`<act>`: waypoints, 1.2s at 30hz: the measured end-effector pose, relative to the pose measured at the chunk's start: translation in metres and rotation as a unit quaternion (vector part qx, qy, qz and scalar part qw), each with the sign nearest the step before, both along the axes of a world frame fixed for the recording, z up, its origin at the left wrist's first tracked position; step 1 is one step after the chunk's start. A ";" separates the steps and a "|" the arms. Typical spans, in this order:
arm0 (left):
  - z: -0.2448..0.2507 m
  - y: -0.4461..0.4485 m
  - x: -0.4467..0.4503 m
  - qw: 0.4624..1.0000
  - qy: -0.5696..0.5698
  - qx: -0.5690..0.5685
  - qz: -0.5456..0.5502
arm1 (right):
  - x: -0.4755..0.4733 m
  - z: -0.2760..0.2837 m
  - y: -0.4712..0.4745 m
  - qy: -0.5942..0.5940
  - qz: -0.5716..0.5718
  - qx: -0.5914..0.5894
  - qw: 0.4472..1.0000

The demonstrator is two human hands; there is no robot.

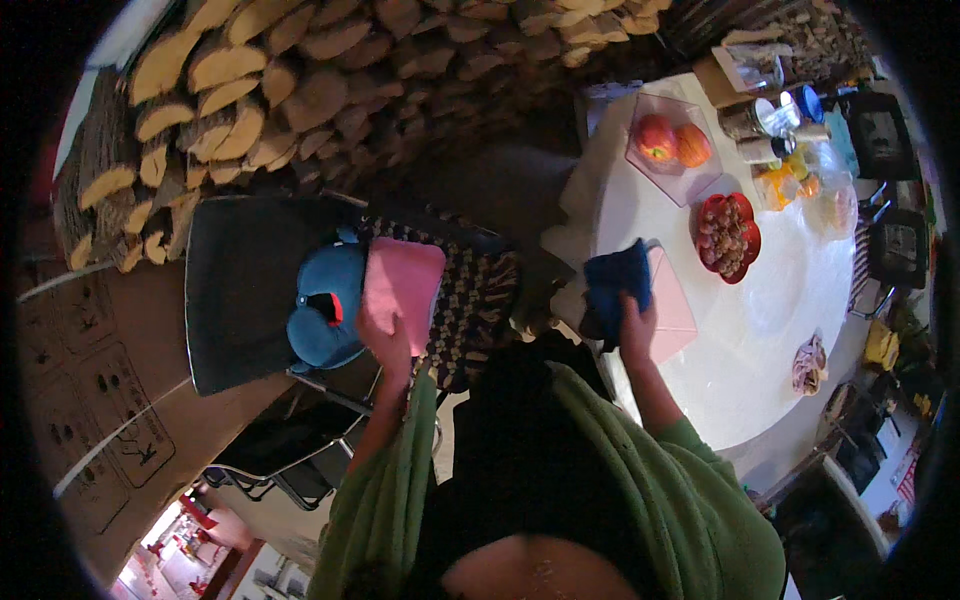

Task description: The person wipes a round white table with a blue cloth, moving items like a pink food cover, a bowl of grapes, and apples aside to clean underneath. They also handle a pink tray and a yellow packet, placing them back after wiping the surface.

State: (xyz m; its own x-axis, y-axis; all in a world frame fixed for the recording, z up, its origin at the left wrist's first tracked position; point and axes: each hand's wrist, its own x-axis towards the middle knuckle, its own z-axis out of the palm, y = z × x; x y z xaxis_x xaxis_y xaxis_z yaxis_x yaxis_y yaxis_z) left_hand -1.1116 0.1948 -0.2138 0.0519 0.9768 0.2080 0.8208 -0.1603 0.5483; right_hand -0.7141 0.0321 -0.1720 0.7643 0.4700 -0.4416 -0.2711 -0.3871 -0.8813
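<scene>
My left hand [388,339] is at the lower left edge of a pink folded cloth or pad [405,289], fingers against it. The pink piece lies over a patterned fringed cloth [472,307] on a chair, beside a blue neck pillow [330,304]. My right hand [637,326] grips a dark blue cloth [619,289] above the near edge of the round table. Just right of that cloth lies a pale pink flat sheet or box [670,307] on the white tablecloth [739,375].
On the table are a clear tray [679,184] with two apples [671,142], a red bowl [754,244] of grapes, jars, bags and a crumpled cloth [810,366]. Stacked firewood [322,97] stands beyond the black chair [240,300].
</scene>
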 end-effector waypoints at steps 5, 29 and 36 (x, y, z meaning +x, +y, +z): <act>-0.035 0.023 0.103 0.986 0.002 -0.137 -0.092 | 0.067 0.012 -0.051 -0.011 -0.099 0.029 0.995; -0.074 0.153 0.189 0.588 0.540 -0.356 -0.485 | 0.075 -0.017 -0.191 -0.156 -0.384 -0.168 0.895; -0.045 0.156 0.214 0.589 0.489 -0.370 -0.526 | 0.121 -0.048 -0.161 -0.260 -0.404 -0.182 0.858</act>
